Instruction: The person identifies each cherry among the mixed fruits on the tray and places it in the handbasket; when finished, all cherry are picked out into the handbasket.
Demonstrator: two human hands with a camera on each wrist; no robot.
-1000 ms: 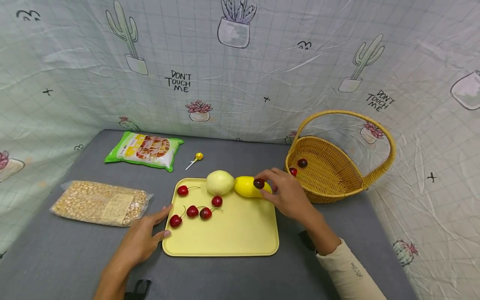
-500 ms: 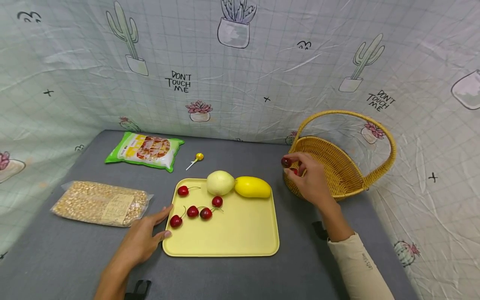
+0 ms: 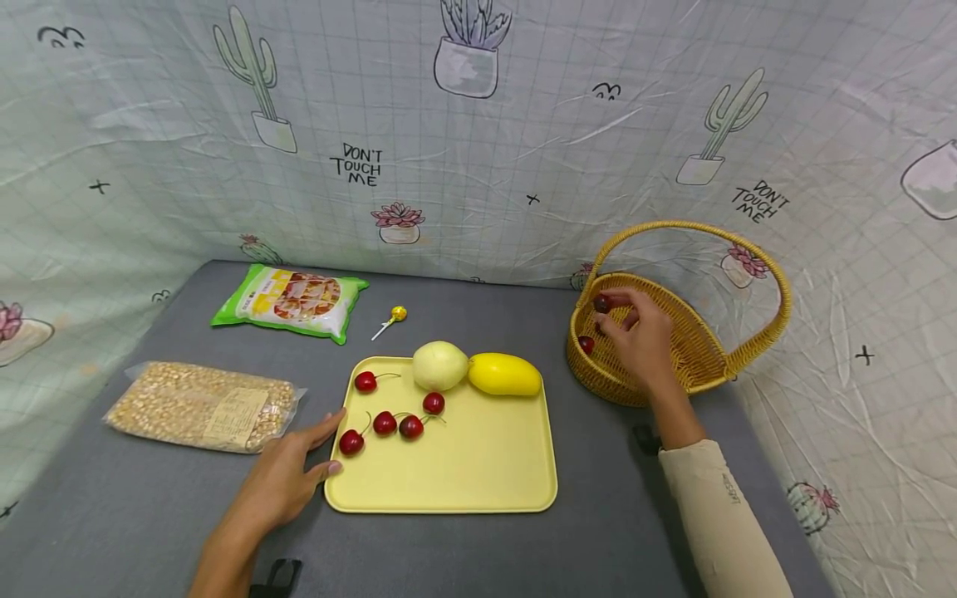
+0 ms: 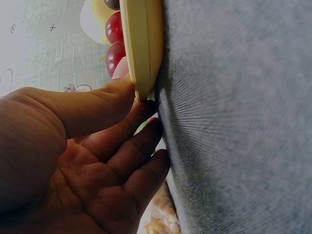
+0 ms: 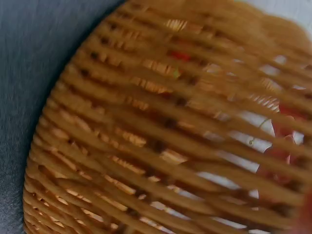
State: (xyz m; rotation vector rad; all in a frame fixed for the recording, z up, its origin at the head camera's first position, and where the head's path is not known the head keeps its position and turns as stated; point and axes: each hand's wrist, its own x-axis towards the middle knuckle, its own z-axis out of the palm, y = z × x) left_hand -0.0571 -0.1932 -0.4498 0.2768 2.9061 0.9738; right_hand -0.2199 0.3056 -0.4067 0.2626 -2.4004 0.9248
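My right hand (image 3: 639, 336) is over the wicker basket (image 3: 586, 374), pinching a dark red cherry (image 3: 601, 303) between its fingertips. Inside the basket lies another cherry (image 3: 586, 344), against the left wall. In the right wrist view the woven basket wall (image 5: 122, 126) covers most of the picture and hides the fingertips. My left hand (image 3: 280, 477) touches the left rim of the yellow tray (image 3: 478, 473) with thumb and fingers, the fingers fairly straight. On the tray are several red cherries (image 3: 351, 442), a pale green round fruit (image 3: 439, 366) and a yellow mango-shaped fruit (image 3: 504, 374).
A clear bag of corn kernels (image 3: 187, 403) lies left of the tray. Farther back are a green and white food packet (image 3: 295, 301) and a yellow lollipop (image 3: 398, 313). The basket's tall handle (image 3: 695, 224) arches above it. A patterned curtain (image 3: 478, 166) stands behind the grey table.
My right hand has carried the cherry from above the tray's yellow fruit rightward to the basket, and now holds it over the basket's inside. The left hand has stayed at the tray rim.
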